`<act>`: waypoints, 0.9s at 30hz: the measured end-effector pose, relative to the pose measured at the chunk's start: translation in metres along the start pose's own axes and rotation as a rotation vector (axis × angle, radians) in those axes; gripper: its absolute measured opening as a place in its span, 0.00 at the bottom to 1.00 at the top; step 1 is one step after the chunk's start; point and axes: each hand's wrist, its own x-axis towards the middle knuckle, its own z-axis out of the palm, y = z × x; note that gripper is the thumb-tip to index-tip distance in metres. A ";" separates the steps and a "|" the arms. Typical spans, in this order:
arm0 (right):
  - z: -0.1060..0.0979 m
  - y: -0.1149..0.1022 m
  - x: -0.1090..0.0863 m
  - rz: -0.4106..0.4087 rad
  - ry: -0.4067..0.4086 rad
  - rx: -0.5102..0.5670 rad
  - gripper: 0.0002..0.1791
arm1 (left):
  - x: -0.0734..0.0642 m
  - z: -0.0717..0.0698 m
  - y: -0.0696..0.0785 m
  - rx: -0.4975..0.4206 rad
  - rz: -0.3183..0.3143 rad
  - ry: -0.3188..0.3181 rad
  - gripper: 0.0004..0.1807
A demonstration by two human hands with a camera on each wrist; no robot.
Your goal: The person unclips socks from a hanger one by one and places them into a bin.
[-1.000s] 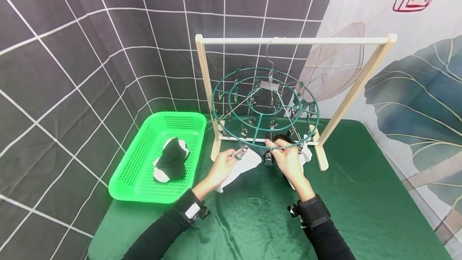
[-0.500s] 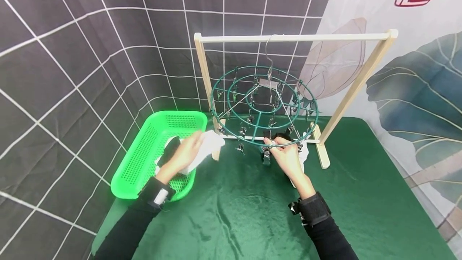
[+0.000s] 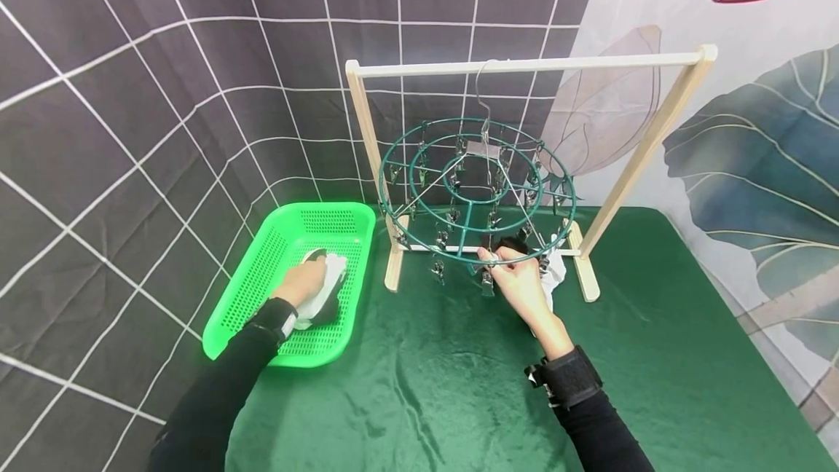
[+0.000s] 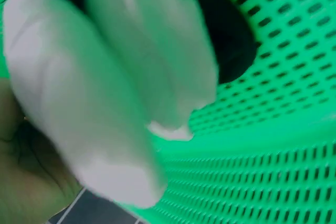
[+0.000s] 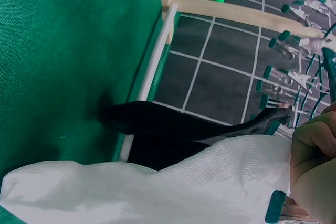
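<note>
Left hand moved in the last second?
Yes. In the head view the left hand went left, from right of the basket to within its rim.

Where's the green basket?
In the head view, the basket sits at the left of the table, beside the wooden rack, with the left hand inside it.

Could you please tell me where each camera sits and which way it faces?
Head: worn on the head, facing forward and down at the basket and ring hanger; left hand, right hand and sleeves show.
Left wrist: on that wrist, looking into the basket at white cloth; left hand at lower left.
Right wrist: on that wrist, looking across white fabric and black fabric toward clips; right hand at right.
Head and right wrist share the basket and rack.
</note>
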 end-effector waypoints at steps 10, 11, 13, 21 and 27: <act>-0.006 -0.021 -0.001 0.017 -0.036 -0.002 0.23 | 0.014 0.030 -0.008 0.191 0.078 0.129 0.25; -0.007 -0.026 -0.003 0.017 -0.039 0.003 0.23 | 0.014 0.033 -0.010 0.195 0.088 0.141 0.24; -0.008 -0.036 -0.005 0.012 -0.047 0.012 0.22 | 0.015 0.036 -0.012 0.198 0.102 0.153 0.24; -0.010 -0.040 -0.005 0.009 -0.048 0.016 0.22 | 0.017 0.039 -0.015 0.183 0.098 0.154 0.25; -0.009 -0.040 -0.005 0.023 -0.048 0.005 0.21 | 0.023 0.044 -0.014 0.279 0.110 0.183 0.23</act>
